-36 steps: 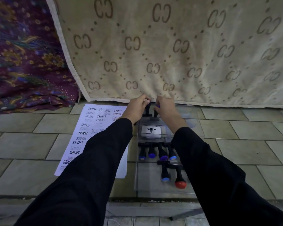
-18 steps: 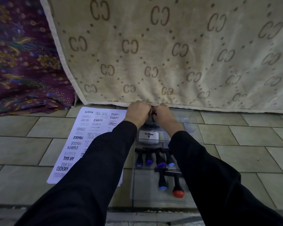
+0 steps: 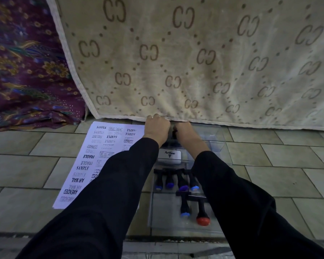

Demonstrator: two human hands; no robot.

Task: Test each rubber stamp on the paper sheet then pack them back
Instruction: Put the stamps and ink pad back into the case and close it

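My left hand and my right hand are fisted side by side at the far end of the clear plastic box. A dark rubber stamp shows between them, mostly hidden by the fingers. Behind my wrists lies a white Artline ink pad. Nearer me, a row of several black-handled stamps with blue and purple caps lies in the box. Two more lie closer, one blue-capped, one red-capped. The paper sheet, covered in stamped words, lies left of the box, partly under my left sleeve.
A beige patterned rug ends right at my knuckles. Purple floral cloth is heaped at the far left. The box's clear lid sticks out to the right. Everything rests on a tiled floor.
My hands have drawn together and closed at the far end of the box, reaching the rug's edge. The stamp handles seen in my fingers earlier are now mostly hidden. The view has tilted down.
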